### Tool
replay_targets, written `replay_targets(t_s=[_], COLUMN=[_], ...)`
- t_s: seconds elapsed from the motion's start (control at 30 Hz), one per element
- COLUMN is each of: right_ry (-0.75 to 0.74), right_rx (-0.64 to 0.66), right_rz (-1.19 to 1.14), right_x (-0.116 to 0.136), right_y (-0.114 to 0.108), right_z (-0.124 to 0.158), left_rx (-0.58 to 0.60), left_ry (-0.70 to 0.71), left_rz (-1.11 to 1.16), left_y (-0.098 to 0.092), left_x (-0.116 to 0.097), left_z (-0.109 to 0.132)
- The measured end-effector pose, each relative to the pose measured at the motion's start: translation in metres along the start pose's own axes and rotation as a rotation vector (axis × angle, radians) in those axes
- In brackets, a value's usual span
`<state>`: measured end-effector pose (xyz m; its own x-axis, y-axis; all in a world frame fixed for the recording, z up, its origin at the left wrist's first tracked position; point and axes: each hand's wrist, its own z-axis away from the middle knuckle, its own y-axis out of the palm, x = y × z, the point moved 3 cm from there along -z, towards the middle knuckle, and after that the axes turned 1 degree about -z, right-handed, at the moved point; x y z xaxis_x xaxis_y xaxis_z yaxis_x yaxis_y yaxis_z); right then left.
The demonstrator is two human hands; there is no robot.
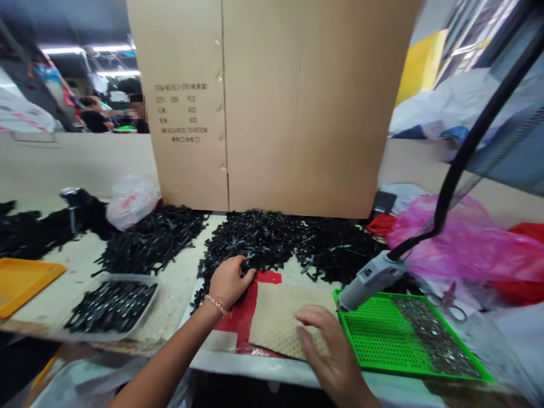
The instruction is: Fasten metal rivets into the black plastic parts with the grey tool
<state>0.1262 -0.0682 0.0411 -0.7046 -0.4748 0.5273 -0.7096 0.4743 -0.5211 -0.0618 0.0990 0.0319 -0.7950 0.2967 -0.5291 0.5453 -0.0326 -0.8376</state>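
My left hand (229, 280), with a bead bracelet on the wrist, reaches into the near edge of a big pile of small black plastic parts (272, 241) and its fingers curl over some of them. My right hand (329, 351) lies flat, fingers apart, on a beige perforated mat (280, 317) that covers a red sheet (242, 317). Nothing is in the right hand. Whether the left hand grips a part is hidden by the fingers.
A green tray (374, 334) with several small metal pieces sits at right, a grey hanging power tool (369, 277) on a black hose above it. A clear tray of black parts (113, 306), an orange tray (21, 280), a tall cardboard box (272, 102), pink bags (467, 243), scissors (448, 300).
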Motion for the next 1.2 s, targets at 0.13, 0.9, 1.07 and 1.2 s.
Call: replay_targets(t_s=[0.13,0.9,1.07,1.2], right_ry=[0.097,0.659,0.494,0.162], right_rx=[0.233,0.708,0.492,0.240], right_rz=[0.030,0.588,0.762,0.367], right_x=[-0.042,-0.149,-0.118,-0.057], right_y=[0.030,-0.003,-0.024,-0.020], right_z=[-0.028,-0.088,-0.070,-0.044], left_rx=[0.054,0.506,0.507,0.553], left_ry=[0.019,-0.714,-0.803,-0.781], left_rz=[-0.236,1.481,1.582,1.616], left_y=[0.016,0.043,0.048,0.043], left_x=[-0.009,-0.014,-0.031,-0.046], left_z=[-0.038,0.042,0.052,0.058])
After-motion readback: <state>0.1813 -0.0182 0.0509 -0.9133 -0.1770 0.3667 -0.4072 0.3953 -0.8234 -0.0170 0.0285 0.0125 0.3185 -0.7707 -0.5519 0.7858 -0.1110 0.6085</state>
